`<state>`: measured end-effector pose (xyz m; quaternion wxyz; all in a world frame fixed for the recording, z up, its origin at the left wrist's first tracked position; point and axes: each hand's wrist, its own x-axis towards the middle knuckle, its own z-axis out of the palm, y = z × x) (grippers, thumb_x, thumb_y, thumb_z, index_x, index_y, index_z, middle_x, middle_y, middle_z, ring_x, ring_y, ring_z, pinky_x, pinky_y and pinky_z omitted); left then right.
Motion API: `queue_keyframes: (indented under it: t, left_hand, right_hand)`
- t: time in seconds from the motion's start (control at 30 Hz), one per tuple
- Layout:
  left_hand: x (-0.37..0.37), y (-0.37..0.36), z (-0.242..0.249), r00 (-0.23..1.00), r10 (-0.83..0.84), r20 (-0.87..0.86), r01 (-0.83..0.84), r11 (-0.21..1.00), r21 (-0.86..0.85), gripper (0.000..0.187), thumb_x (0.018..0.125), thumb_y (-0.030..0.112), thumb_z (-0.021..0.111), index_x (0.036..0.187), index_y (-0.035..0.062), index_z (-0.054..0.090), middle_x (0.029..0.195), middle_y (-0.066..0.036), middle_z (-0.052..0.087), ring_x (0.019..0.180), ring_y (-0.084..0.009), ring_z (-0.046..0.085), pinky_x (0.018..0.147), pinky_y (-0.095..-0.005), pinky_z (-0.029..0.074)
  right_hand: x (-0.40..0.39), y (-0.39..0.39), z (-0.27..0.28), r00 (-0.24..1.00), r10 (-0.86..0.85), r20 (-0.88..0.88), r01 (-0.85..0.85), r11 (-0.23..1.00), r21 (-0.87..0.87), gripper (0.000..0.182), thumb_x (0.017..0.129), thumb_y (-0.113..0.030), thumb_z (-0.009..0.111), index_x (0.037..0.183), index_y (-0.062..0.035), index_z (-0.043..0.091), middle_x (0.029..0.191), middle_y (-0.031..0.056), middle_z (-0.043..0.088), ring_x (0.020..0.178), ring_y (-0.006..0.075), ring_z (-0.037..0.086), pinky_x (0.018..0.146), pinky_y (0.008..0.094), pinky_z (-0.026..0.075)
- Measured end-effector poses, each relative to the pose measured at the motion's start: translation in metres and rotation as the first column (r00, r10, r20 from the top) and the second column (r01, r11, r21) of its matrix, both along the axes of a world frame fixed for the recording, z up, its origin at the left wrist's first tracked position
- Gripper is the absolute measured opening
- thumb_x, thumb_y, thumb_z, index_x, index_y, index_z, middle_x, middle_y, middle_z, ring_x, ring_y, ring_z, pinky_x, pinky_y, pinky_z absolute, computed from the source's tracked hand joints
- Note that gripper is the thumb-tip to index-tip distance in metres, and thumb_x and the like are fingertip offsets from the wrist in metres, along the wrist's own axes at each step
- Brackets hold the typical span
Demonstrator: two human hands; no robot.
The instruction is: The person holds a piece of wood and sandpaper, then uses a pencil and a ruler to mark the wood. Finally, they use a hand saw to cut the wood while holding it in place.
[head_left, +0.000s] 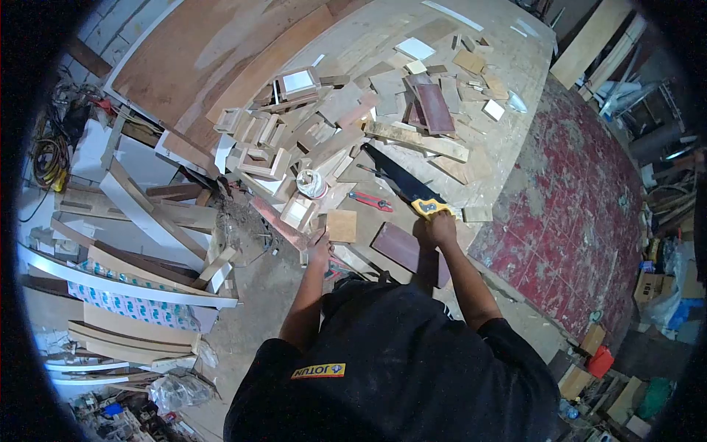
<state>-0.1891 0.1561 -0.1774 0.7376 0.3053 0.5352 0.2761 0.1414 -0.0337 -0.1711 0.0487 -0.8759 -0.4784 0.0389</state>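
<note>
A hand saw (398, 175) with a dark blade and a yellow handle lies over the workbench, its blade pointing to the far left. My right hand (440, 228) is closed round the saw's handle. At the left, my left hand (319, 247) has its fingers closed at the left edge of a square wood block (341, 226); the fingertips are small and partly hidden. Red-handled pliers (370, 201) rest between the two hands. A brown board (409, 253) lies nearest my body, partly in shadow. Just beyond the block stands a white roll (311, 184).
Wood offcuts and small frames (266, 163) cover the middle of the workbench (508, 155). A dark red board (436, 108) lies farther back. Curved panels (125, 280) lean at the left. To the right is a stained red floor (574, 191).
</note>
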Motion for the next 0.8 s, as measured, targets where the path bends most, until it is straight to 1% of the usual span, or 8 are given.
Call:
queue_keyframes:
  t: [0.03,0.1,0.2,0.27,0.33,0.37,0.63,0.8]
  left_hand:
    - [0.004,0.001,0.007,1.0,-0.007,-0.002,0.007,1.0,0.002,0.028,0.093,0.012,0.061,0.121,0.012,0.063,0.075,0.003,0.057,0.06,-0.0067,0.048,0.056,-0.0214,0.043]
    - [0.01,0.003,0.008,0.998,0.049,-0.032,-0.05,0.998,-0.038,0.026,0.093,0.013,0.062,0.119,0.0098,0.063,0.075,0.003,0.058,0.058,-0.0065,0.047,0.054,-0.0207,0.043]
    - [0.011,0.015,-0.005,0.997,-0.077,-0.031,0.078,0.997,0.023,0.023,0.096,0.017,0.059,0.118,0.0117,0.062,0.088,0.002,0.064,0.071,-0.0085,0.057,0.061,-0.0231,0.047]
    - [0.02,0.028,-0.018,0.99,-0.134,-0.033,0.135,0.99,0.043,0.023,0.096,0.017,0.059,0.118,0.0116,0.062,0.088,0.002,0.064,0.068,-0.0084,0.056,0.059,-0.0224,0.046]
    - [0.035,0.038,-0.018,0.981,-0.189,-0.035,0.191,0.979,0.065,0.024,0.096,0.017,0.059,0.119,0.0115,0.062,0.088,0.001,0.065,0.066,-0.0083,0.056,0.056,-0.0217,0.046]
    - [0.045,0.043,-0.014,0.969,-0.241,-0.056,0.244,0.968,0.055,0.026,0.096,0.017,0.059,0.121,0.0109,0.061,0.087,0.001,0.065,0.064,-0.0079,0.055,0.054,-0.0211,0.044]
    - [0.157,0.067,0.039,0.792,-0.483,-0.373,0.549,0.831,0.088,0.032,0.096,0.017,0.057,0.127,0.0086,0.058,0.087,-0.002,0.064,0.06,-0.0078,0.053,0.049,-0.0221,0.043]
    - [0.221,0.093,-0.011,0.761,-0.546,-0.35,0.618,0.774,0.138,0.036,0.095,0.022,0.057,0.129,0.0098,0.057,0.095,-0.002,0.062,0.061,-0.0106,0.052,0.047,-0.027,0.044]
  right_hand:
    - [0.003,-0.001,-0.002,1.0,-0.007,-0.002,0.007,1.0,0.002,0.03,0.079,-0.031,0.07,0.088,-0.0022,0.069,0.094,0.0175,0.067,0.096,0.0352,0.062,0.077,0.0468,0.052]
    - [0.008,-0.006,0.011,0.968,-0.049,-0.246,0.115,0.958,0.262,0.022,0.082,-0.02,0.067,0.087,0.0007,0.068,0.09,0.022,0.066,0.087,0.0382,0.064,0.075,0.048,0.051]
    - [0.012,-0.022,0.037,0.901,-0.107,-0.421,0.254,0.916,0.31,0.017,0.083,-0.013,0.065,0.086,0.0035,0.066,0.086,0.025,0.065,0.081,0.0417,0.064,0.073,0.047,0.049]
    - [0.012,-0.04,0.047,0.862,-0.106,-0.496,0.312,0.882,0.354,0.019,0.087,-0.015,0.064,0.09,0.0042,0.065,0.085,0.021,0.066,0.077,0.0344,0.065,0.07,0.0416,0.049]
    - [0.013,-0.062,0.046,0.718,-0.125,-0.685,0.514,0.759,0.399,0.025,0.091,-0.02,0.062,0.097,0.0041,0.064,0.081,0.0151,0.066,0.074,0.023,0.063,0.069,0.036,0.049]
    - [0.014,-0.074,0.046,0.739,-0.172,-0.652,0.517,0.765,0.384,0.028,0.094,-0.023,0.061,0.102,0.0038,0.063,0.079,0.0094,0.064,0.074,0.0143,0.058,0.069,0.0321,0.047]
    - [-0.008,-0.157,0.058,0.59,-0.306,-0.747,0.732,0.594,0.334,0.024,0.094,-0.02,0.061,0.099,0.003,0.065,0.075,0.0029,0.058,0.071,0.0105,0.051,0.065,0.03,0.043]
    - [-0.031,-0.191,0.051,0.536,-0.449,-0.714,0.831,0.43,0.353,0.024,0.093,-0.02,0.062,0.087,0.0031,0.063,0.069,0.0002,0.049,0.067,0.0092,0.044,0.059,0.0292,0.038]
